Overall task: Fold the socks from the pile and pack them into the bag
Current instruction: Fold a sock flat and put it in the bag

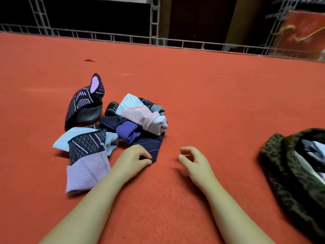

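A person's left hand [132, 158] pinches the near tip of a dark navy sock [153, 147] against the red carpet [193, 85], thumb and curled fingers closed on the fabric where it trails out of the pile of socks [123, 124]. The right hand [192, 158] hovers just beside it, holding nothing, fingers loosely curled and apart from the sock. The pile lies ahead and to the left of both hands: a pink sock [140, 115] and a violet one [127, 130] bunched on top of the navy sock, a lilac-cuffed patterned sock [86, 159] sprawled nearest the left forearm, and another patterned sock [84, 104] standing up at the far side. The leopard-print bag [288, 166] sits well apart at the right edge, its mouth open and pale fabric showing inside.

The job appears partly done: some socks seem already packed, while several remain loose and unfolded, with the navy one apparently next.

The bag is cut off by the frame, so its contents cannot be counted. How many socks are tangled in the pile is unclear, and a metal truss [154, 23] blurs into the dark background.
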Action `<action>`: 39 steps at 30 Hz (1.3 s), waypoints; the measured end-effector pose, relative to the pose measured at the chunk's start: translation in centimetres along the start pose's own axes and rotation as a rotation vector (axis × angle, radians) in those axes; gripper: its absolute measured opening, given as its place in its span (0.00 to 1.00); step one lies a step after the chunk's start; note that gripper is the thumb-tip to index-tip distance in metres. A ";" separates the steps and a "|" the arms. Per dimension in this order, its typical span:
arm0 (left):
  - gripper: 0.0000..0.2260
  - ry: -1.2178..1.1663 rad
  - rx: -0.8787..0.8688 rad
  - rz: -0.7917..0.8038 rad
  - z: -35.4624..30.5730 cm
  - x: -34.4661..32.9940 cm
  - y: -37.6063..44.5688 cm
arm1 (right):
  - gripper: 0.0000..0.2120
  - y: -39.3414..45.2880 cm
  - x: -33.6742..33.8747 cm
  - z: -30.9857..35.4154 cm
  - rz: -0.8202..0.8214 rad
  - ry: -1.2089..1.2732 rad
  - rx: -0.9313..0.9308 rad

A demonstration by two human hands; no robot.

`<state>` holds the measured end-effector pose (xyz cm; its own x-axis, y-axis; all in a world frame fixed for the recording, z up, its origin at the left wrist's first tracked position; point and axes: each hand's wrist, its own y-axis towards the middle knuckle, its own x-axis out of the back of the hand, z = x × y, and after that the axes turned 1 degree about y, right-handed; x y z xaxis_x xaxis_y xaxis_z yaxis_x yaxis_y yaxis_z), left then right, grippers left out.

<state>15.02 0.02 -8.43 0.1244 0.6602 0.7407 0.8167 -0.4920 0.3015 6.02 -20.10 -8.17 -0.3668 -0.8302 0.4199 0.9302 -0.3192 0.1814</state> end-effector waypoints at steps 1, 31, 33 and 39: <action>0.11 -0.058 0.007 -0.048 -0.1 0.0 0.0 | 0.07 0.1 0.1 0.0 -0.004 0.038 0.001; 0.23 -1.591 -0.008 0.185 -8.2 -1.1 2.5 | 0.09 -0.3 5.6 1.3 0.334 0.472 -0.092; 0.18 -1.291 0.054 0.098 -7.6 -1.4 3.0 | 0.11 0.2 5.5 1.5 0.108 0.570 -0.121; 0.25 -0.842 0.190 0.540 -7.9 -3.8 2.7 | 0.10 1.0 6.3 1.8 -0.353 0.735 -0.051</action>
<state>12.35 -8.34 -5.72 0.7995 0.5972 0.0642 0.6006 -0.7930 -0.1025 4.61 -24.84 -3.70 -0.5504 -0.7589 -0.3481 0.7678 -0.6238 0.1458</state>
